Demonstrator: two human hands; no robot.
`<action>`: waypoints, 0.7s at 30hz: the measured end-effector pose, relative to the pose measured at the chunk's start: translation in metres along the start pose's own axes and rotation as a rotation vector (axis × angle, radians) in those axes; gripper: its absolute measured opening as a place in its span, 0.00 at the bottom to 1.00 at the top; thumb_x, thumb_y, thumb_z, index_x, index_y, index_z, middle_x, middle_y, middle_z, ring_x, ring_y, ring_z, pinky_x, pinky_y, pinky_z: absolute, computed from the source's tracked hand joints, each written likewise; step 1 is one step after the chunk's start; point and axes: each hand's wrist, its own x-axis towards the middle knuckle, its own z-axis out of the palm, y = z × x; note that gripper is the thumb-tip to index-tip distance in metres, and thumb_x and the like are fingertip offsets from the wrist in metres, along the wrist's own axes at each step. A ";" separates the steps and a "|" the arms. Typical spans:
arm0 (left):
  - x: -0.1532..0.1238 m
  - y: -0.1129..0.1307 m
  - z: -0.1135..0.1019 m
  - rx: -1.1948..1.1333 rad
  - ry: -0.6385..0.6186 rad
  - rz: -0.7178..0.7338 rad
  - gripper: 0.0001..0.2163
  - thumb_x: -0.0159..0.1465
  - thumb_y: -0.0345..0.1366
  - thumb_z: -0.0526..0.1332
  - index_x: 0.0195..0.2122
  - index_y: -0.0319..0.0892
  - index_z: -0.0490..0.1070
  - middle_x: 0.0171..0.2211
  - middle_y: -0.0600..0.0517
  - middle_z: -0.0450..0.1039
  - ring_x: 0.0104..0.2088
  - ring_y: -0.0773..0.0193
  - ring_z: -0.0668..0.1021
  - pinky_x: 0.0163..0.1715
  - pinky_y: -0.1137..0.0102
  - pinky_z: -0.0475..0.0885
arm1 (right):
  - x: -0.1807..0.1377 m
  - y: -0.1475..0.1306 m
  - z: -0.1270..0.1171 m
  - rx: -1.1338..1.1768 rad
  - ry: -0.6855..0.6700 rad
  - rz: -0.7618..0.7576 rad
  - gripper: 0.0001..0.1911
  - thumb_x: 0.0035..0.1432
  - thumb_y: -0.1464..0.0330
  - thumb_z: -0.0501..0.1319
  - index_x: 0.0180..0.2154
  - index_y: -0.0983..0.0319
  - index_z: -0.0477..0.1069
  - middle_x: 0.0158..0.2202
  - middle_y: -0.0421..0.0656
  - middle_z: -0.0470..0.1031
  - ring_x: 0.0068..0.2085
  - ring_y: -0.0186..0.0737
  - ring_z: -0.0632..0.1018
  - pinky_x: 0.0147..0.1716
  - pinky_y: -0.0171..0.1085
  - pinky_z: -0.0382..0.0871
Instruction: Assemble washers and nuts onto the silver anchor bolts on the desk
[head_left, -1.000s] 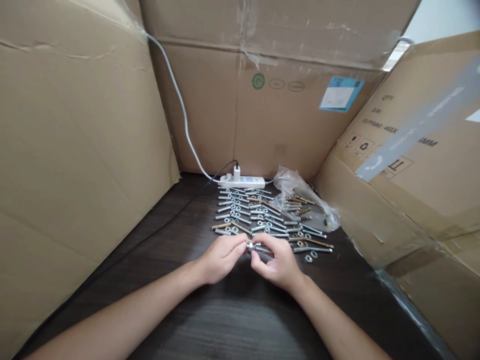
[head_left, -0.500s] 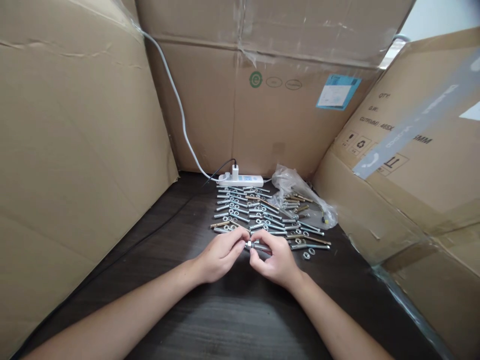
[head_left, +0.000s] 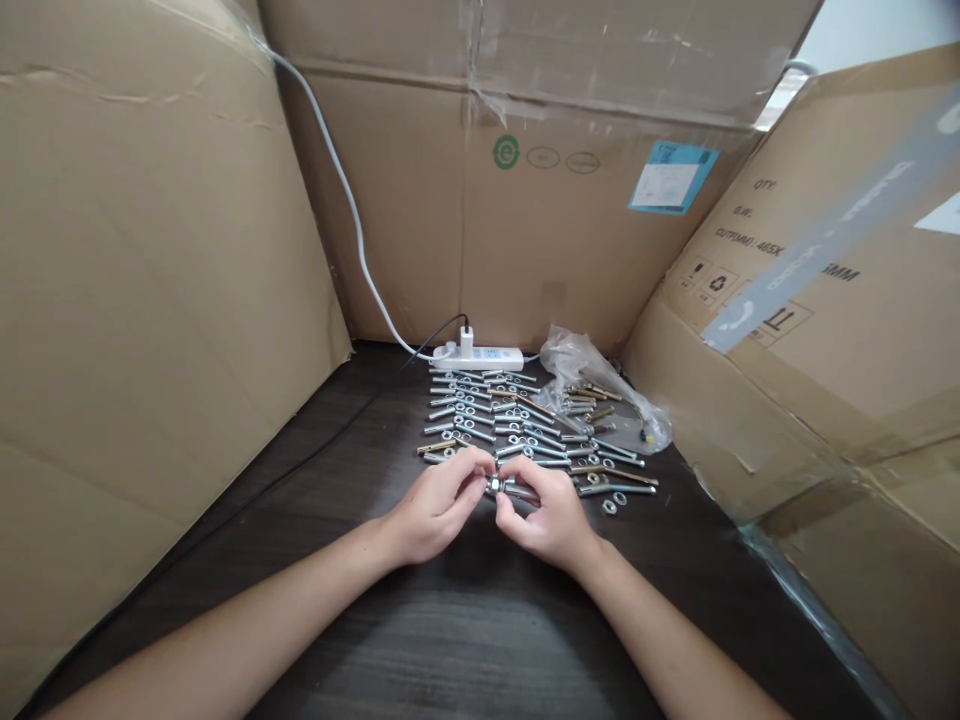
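Note:
My left hand (head_left: 439,505) and my right hand (head_left: 544,515) meet over the dark table (head_left: 465,640), fingers pinched together. Between them is a silver bolt (head_left: 514,489); my right hand grips its shank, and my left fingertips pinch a small nut (head_left: 493,485) at its end. Just beyond my hands lie several silver bolts with loose nuts and washers (head_left: 495,420) laid out in rows. Two loose washers (head_left: 613,503) rest to the right of my right hand.
A crumpled clear plastic bag (head_left: 600,395) with more bolts lies at the back right. A white power strip (head_left: 480,356) with a white cable sits against the back cardboard box (head_left: 540,200). Cardboard boxes wall the table on the left (head_left: 150,280) and right (head_left: 810,330).
My hands stay together on the bolt and have shifted only slightly; the view has tilted a little, so everything sits slightly higher and left in the picture.

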 end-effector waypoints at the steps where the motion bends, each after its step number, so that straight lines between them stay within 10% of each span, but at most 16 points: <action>1: 0.000 0.000 0.000 -0.001 0.005 0.015 0.06 0.68 0.34 0.47 0.40 0.41 0.62 0.34 0.52 0.64 0.35 0.66 0.68 0.38 0.72 0.64 | 0.000 0.000 0.000 -0.001 0.001 0.000 0.06 0.49 0.70 0.57 0.33 0.60 0.67 0.23 0.36 0.69 0.22 0.31 0.69 0.23 0.29 0.61; 21: 0.001 -0.003 0.000 0.035 -0.024 -0.041 0.08 0.69 0.36 0.47 0.38 0.40 0.62 0.32 0.53 0.65 0.32 0.67 0.68 0.34 0.72 0.64 | -0.001 -0.001 0.001 0.010 0.001 0.008 0.04 0.50 0.69 0.58 0.32 0.61 0.67 0.21 0.35 0.66 0.20 0.29 0.66 0.21 0.28 0.59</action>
